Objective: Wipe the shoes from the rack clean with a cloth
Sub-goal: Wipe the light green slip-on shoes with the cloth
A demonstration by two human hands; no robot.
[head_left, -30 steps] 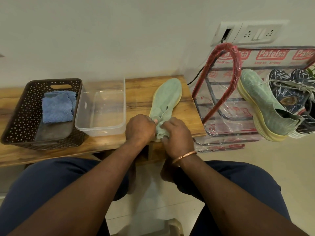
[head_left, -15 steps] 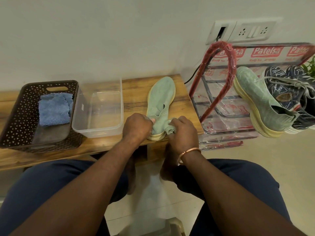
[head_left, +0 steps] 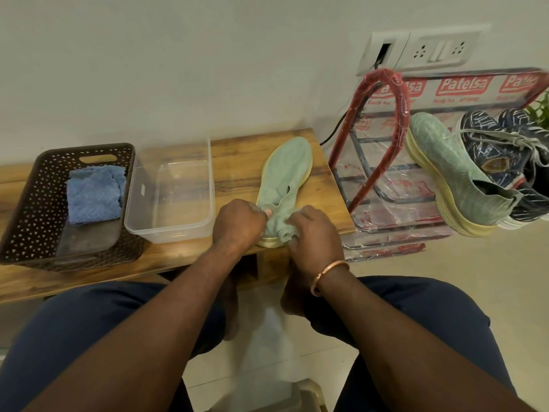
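Forearms reach forward — left hand (head_left: 239, 224) and right hand (head_left: 316, 230) side by side, each pinching the shoe (head_left: 285, 171).

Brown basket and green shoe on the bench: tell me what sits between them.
In the head view, a clear plastic tub stands between the brown basket and the green shoe, close beside the basket.

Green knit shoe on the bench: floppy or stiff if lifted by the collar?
Upper of the green shoe likely floppy: its knit collar bunches where the left hand and right hand pinch it. The thick yellow sole probably keeps it flat on the bench, unlikely to tip.
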